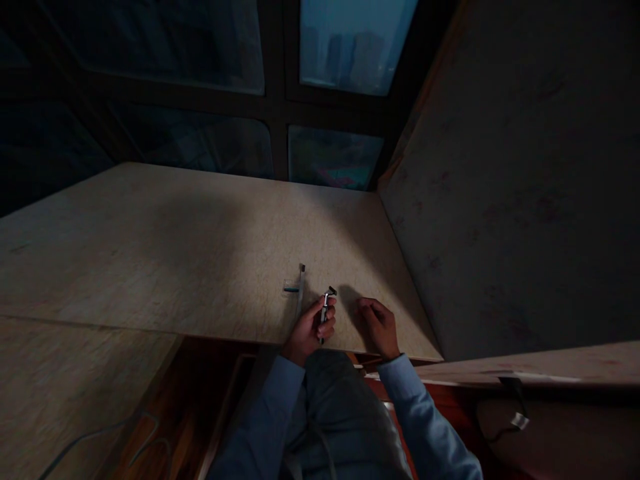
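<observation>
My left hand (311, 328) is wrapped round the handle of a safety razor (324, 312), its dark head pointing up and slightly right. My right hand (379, 323) is a little to the right, just over the counter, with its fingers curled together. Whether anything sits inside them is hidden. On the pale counter (230, 267), left of the razor, lies a slim toothbrush-like stick (301, 283) with a dark tip. Beside it is a small clear piece with a teal strip (291, 289), too small to make out.
Dark-framed windows (340, 110) stand behind the counter. A patterned wall (500, 187) rises on the right. Below the counter edge are reddish wood (165, 400) and a loose cable (95, 433) at the left. A dark strap with a pale tag (520, 420) hangs at the lower right.
</observation>
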Demonstrator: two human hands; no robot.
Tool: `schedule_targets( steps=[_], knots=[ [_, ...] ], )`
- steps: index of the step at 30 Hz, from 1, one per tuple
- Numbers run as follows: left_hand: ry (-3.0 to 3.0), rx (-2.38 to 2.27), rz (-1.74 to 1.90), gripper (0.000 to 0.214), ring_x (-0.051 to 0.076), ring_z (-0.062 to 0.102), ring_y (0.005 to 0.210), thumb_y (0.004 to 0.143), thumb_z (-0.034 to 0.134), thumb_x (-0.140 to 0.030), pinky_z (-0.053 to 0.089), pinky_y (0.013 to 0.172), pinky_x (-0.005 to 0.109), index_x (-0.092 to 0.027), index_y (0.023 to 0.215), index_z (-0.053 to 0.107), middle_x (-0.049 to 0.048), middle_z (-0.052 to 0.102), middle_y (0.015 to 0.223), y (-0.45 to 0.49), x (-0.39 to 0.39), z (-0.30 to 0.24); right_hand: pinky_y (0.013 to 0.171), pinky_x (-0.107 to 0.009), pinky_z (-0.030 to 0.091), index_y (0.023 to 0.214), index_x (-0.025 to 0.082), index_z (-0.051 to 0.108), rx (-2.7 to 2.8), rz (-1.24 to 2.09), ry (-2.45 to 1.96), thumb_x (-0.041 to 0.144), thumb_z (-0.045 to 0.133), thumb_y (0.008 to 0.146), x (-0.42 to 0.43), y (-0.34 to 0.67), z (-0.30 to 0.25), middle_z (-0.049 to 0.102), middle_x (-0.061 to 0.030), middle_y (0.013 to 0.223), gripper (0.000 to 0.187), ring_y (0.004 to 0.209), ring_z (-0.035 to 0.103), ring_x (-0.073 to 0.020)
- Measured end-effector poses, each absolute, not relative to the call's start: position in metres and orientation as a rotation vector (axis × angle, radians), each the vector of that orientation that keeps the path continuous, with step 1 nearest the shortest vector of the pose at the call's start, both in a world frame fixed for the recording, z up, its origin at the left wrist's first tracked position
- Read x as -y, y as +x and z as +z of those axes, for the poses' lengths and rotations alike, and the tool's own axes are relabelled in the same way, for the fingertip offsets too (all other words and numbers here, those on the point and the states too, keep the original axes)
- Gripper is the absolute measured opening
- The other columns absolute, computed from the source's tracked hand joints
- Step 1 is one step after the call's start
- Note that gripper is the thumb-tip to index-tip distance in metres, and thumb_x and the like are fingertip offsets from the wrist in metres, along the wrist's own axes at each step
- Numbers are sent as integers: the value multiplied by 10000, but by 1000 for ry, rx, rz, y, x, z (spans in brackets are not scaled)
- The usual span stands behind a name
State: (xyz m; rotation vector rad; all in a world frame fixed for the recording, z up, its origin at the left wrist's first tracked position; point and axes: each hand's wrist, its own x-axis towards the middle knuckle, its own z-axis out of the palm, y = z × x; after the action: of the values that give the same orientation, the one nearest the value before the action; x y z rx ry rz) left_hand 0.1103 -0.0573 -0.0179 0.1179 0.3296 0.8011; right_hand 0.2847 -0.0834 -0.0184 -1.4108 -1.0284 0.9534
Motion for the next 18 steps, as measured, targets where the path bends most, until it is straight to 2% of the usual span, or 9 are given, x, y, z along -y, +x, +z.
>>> schedule_targets(
  steps=[4,9,12,15,18],
  knots=[
    [140,-354,770,301,16,280,377,792,706,-316,212,337,156,-101,907,528,-38,411,636,107,54,-20,656,-250,457,1040,135,659,883,1200,-1170,436,687,812,85,281,-22,616,-77,860,379,736,562,-138],
    [209,-363,776,448,22,321,405,692,805,-371,226,354,162,-83,918,545,-31,434,637,109,58,-23,745,-253,452,1235,214,595,947,1398,-926,389,663,858,80,275,-23,569,-56,975,421,819,561,-130],
    [237,-404,805,459,45,395,467,686,811,-360,264,388,171,-69,920,544,-5,467,670,112,62,-22,790,-268,448,1244,190,604,1023,1496,-852,451,678,835,70,271,-21,586,-93,1065,491,885,556,-156],
    [231,-412,773,462,47,408,484,677,820,-359,290,414,181,-72,912,546,8,495,704,113,65,-19,839,-257,442,1215,216,645,1042,1580,-817,459,704,810,61,270,-20,599,-95,1158,476,928,559,-150],
    [222,-408,767,443,44,405,481,693,810,-375,293,425,183,-77,916,570,11,505,709,113,67,-17,837,-237,446,1190,238,675,1010,1656,-804,427,729,791,57,272,-18,627,-74,1102,445,934,576,-142]
  ],
)
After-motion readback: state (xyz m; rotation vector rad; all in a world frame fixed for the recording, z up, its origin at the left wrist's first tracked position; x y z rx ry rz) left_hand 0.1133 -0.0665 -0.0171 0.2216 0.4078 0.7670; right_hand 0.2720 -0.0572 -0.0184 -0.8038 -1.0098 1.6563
